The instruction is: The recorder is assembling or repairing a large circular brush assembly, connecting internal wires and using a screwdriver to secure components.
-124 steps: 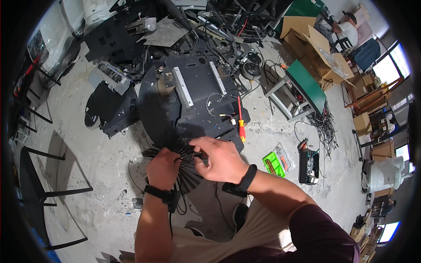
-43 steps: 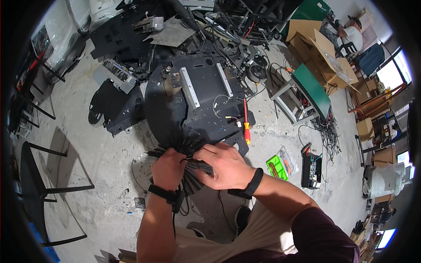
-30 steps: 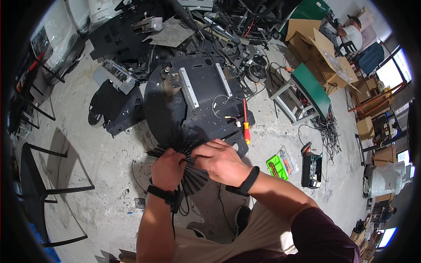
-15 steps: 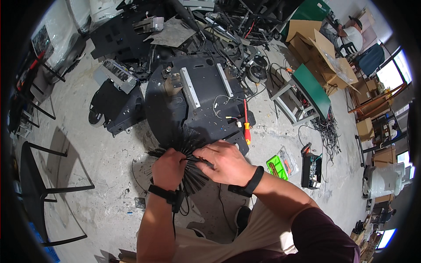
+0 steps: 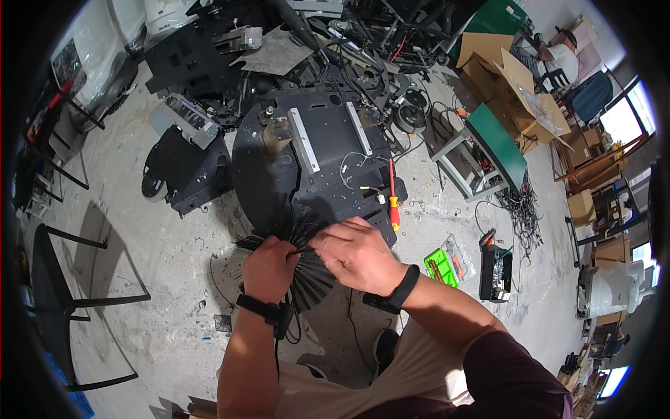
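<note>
A round brush (image 5: 313, 284) with long black bristles fanning outward lies at the front edge of a dark, rounded metal base plate (image 5: 262, 199). My left hand (image 5: 268, 267) is closed over the middle of the brush, gripping it, and its fingertips are partly hidden. From the right, my right hand (image 5: 361, 257) reaches over the bristles with thumb and fingers pressed together. What sits between those fingertips is hidden. A red-and-yellow screwdriver (image 5: 394, 211) lies on the plate's right side, beside a small white connector (image 5: 380, 199) on thin wires.
A green tray of screws (image 5: 442, 268) and a black toolbox (image 5: 495, 272) are on the floor to the right. Beyond them stands a green-topped stool (image 5: 495, 145). Dismantled black parts (image 5: 188, 59) pile up behind the plate. A chair (image 5: 59, 307) is at left; a person sits far right.
My right hand's fingers have drawn together and its thumb has lifted off the lower bristles. The left hand stays in place on the brush.
</note>
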`<move>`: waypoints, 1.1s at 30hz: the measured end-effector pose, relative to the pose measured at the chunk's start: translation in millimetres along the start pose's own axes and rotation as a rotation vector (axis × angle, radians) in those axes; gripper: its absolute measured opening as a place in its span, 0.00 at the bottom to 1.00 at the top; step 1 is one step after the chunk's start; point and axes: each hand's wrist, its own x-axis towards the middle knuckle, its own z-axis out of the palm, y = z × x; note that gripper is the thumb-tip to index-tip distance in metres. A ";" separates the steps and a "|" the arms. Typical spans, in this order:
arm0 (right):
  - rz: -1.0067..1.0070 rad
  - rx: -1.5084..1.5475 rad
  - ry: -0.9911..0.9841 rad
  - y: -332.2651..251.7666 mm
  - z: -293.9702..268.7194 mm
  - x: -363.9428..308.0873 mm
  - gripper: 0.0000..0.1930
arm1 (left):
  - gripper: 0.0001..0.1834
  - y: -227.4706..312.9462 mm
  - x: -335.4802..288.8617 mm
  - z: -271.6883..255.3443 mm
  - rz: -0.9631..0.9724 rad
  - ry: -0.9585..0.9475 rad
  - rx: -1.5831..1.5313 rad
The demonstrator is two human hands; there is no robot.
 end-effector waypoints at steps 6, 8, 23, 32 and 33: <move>-0.158 0.047 -0.061 1.2 7.9 1.5 0.10 | 0.06 -6.1 -0.4 2.3 0.005 -0.031 -0.039; -0.196 0.051 -0.086 0.9 10.0 1.0 0.09 | 0.06 -5.8 -0.1 0.8 0.008 -0.034 -0.031; 0.204 0.098 -0.238 -9.2 -7.0 1.2 0.12 | 0.04 -3.8 -0.5 -2.0 0.006 -0.060 0.001; -0.150 0.020 -0.134 9.4 1.6 -0.3 0.14 | 0.07 -2.5 -0.1 -2.1 -0.004 -0.055 -0.012; -0.121 0.010 -0.080 8.5 5.3 -1.4 0.14 | 0.08 -1.9 0.0 -2.5 0.004 -0.050 -0.014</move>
